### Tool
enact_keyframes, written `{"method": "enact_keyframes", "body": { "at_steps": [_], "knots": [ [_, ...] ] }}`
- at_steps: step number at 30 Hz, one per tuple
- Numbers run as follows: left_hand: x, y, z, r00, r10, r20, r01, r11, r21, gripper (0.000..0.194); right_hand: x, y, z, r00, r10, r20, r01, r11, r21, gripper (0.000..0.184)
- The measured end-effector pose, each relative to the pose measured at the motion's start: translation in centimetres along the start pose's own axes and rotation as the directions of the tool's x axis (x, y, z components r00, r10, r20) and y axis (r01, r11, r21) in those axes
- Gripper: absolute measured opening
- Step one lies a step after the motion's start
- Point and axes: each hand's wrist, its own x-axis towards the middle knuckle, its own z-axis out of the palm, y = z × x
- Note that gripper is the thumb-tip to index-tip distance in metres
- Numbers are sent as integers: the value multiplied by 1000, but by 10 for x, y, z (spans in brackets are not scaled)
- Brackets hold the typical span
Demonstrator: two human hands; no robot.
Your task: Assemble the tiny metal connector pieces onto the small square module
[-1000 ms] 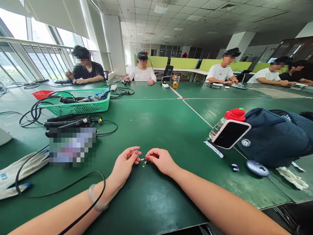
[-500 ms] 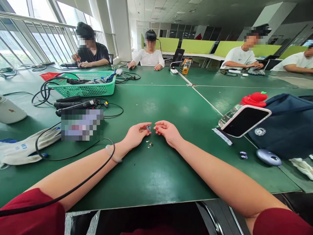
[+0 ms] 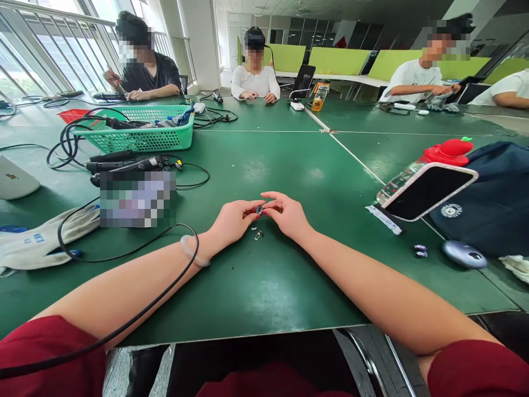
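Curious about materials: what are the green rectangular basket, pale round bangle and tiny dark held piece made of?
Green rectangular basket: plastic, probably, semi-gloss, with a moulded lattice. Pale round bangle: smooth, cloudy-translucent; perhaps stone, glass or resin. Tiny dark piece: speckled; too small to tell.

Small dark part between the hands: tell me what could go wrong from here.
The small dark part sits in the fingertips of the left hand, close against the right hand, and could slip. The tiny loose pieces on the table nearby might get brushed aside. The black cable crossing the left forearm might snag.
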Motion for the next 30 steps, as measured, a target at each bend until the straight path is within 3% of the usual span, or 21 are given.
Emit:
{"method": "enact_keyframes", "body": {
  "at_steps": [3, 10, 21, 30],
  "knots": [
    [-2, 2, -2, 997, 77, -11, -75, 987, 142, 35, -2, -1, -1, 1000, -31, -3, 31, 997, -70, 37],
    [-4, 1, -1, 989, 141, -37, -128, 961, 245, 33, -4, -2, -3, 994, -111, -5, 107, 972, -210, 40],
    [-5, 4, -6, 982, 188, 4, -182, 947, 263, 33, -3, -4, -4, 984, -170, 55, 179, 941, -286, 44],
    [-5, 6, -3, 992, 129, -12, -126, 980, 157, 41, -4, -4, -5, 983, -176, 56, 185, 938, -293, 44]
  ]
}}
